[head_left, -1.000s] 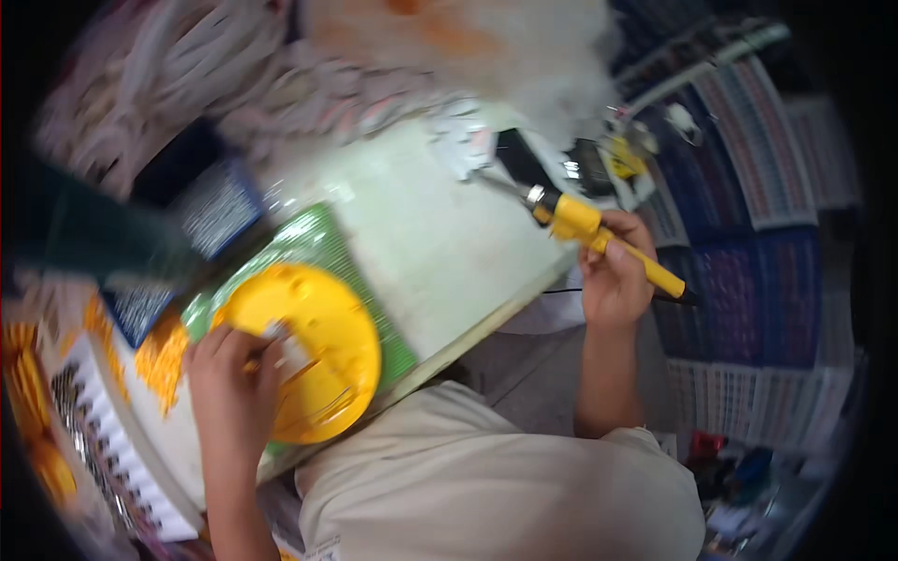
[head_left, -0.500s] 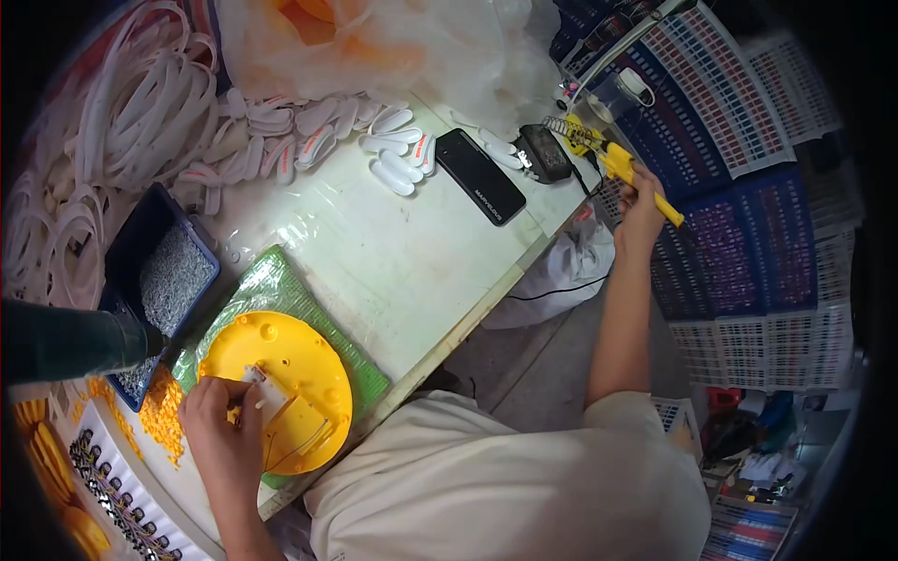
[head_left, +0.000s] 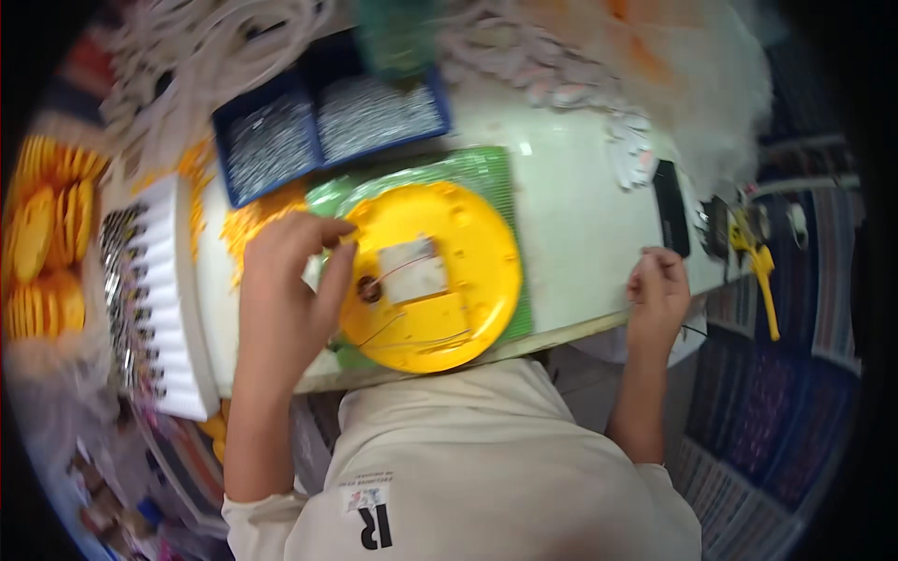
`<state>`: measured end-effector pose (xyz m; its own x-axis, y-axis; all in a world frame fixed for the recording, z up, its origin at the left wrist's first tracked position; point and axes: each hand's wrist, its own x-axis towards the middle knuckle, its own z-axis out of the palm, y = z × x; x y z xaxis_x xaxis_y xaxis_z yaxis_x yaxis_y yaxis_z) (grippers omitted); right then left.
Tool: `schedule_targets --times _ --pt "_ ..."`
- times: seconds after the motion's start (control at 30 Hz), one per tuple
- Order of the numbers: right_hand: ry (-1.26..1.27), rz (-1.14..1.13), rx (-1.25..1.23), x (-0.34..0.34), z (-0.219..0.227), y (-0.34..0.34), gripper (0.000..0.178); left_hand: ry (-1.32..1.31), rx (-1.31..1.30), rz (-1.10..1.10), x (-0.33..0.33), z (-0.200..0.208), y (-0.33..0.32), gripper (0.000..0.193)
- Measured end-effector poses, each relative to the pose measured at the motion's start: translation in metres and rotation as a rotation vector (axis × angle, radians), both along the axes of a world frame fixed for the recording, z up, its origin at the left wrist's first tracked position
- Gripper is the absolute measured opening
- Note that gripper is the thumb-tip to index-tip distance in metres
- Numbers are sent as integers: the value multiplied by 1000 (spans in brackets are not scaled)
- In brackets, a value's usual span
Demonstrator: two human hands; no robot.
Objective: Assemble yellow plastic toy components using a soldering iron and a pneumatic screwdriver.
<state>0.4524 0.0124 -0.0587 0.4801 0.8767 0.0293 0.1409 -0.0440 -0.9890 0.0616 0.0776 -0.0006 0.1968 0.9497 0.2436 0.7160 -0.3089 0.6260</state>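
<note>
The round yellow plastic housing (head_left: pixel 488 271) rests, inner side up, on a green pad (head_left: pixel 517 309). Inside it are a white square part (head_left: pixel 416 280), a small dark round part (head_left: pixel 369 289) and thin wires. My left hand (head_left: pixel 295 280) is at the housing's left rim, thumb and forefinger apart, with nothing visible between them. Near the table's front edge, my right hand (head_left: pixel 659 294) has its fingers curled, and nothing shows in them. Farther right, a yellow-handled soldering iron (head_left: pixel 763 276) sits at its stand, apart from my right hand. The picture is blurred.
A blue two-part tray (head_left: pixel 313 122) of small metal pieces stands behind the housing. Left are orange bits (head_left: pixel 253 224), a white rack (head_left: pixel 168 299) and stacked yellow discs (head_left: pixel 37 234). A black phone (head_left: pixel 671 210) and white oval parts (head_left: pixel 627 150) lie to the right.
My view has swung left. My right hand has let go of the soldering iron and come back toward the table edge. My left hand's fingers have moved off the white part to the rim.
</note>
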Motion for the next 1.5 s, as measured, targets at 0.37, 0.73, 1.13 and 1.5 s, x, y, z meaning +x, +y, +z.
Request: schedule_targets --times 0.37,0.73,1.13,1.5 --pt "-892 1192 690 -234 32 43 30 -56 -3 425 -91 -49 -40 10" --pt "-857 1103 613 -232 45 50 35 325 196 139 -72 -61 -4 17" --pt "-841 972 573 -224 41 63 37 -1257 -735 269 -38 -48 -68 14" --pt "-774 1042 526 -219 37 67 38 -1211 -770 251 -30 -42 -69 15"
